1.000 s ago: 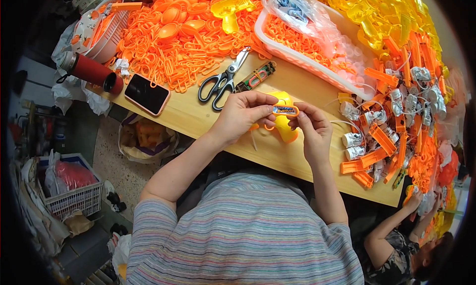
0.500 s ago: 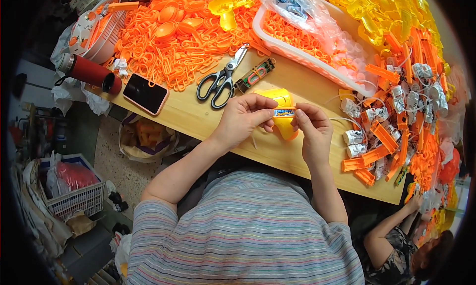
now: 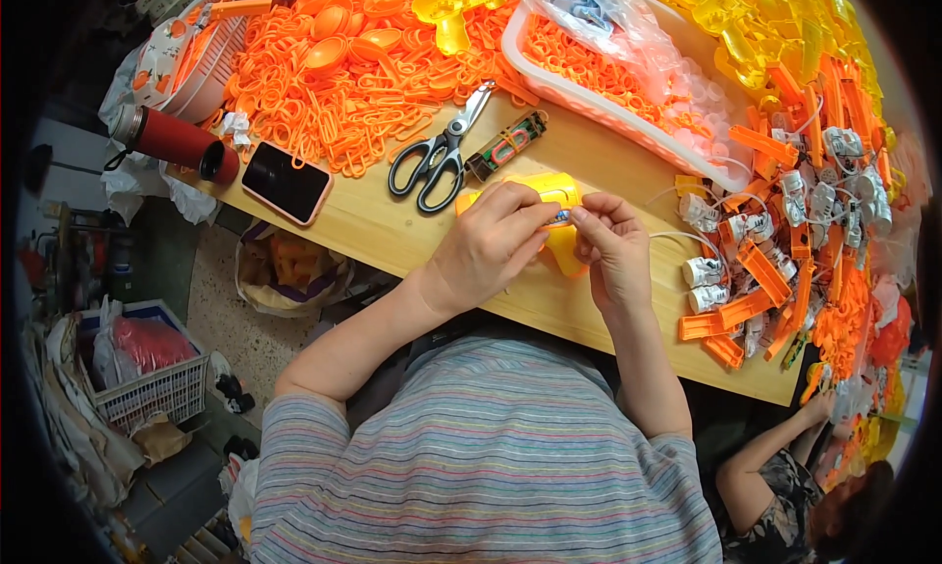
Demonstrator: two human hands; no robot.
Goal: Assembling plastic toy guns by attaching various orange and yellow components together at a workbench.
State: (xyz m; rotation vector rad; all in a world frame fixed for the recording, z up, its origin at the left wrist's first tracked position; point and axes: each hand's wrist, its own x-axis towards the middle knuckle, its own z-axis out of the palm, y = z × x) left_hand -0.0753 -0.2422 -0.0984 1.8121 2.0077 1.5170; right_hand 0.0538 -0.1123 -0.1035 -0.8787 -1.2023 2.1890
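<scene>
Over the table's front edge, my left hand (image 3: 491, 238) and my right hand (image 3: 616, 248) come close together in a pinch. Between their fingertips is a small blue printed label (image 3: 561, 215), mostly covered by the fingers. Just beyond and beneath it lies a yellow plastic toy-gun shell (image 3: 551, 185), its grip pointing toward me. Whether my fingers also touch the shell, I cannot tell. Beyond my left hand are black-handled scissors (image 3: 442, 154) and a banded bundle of small printed strips (image 3: 506, 146).
A phone (image 3: 287, 183) and a red flask (image 3: 175, 142) lie to the left. Orange plastic parts (image 3: 334, 83) are heaped behind. A pale basket (image 3: 628, 112) stands back right; orange strips with white wired pieces (image 3: 765, 260) crowd the right. A co-worker's arm (image 3: 765, 461) shows lower right.
My left fingers have moved right along the label, nearer my right hand, and now cover most of it. My right fingers have curled in more. The toy-gun shell has barely shifted.
</scene>
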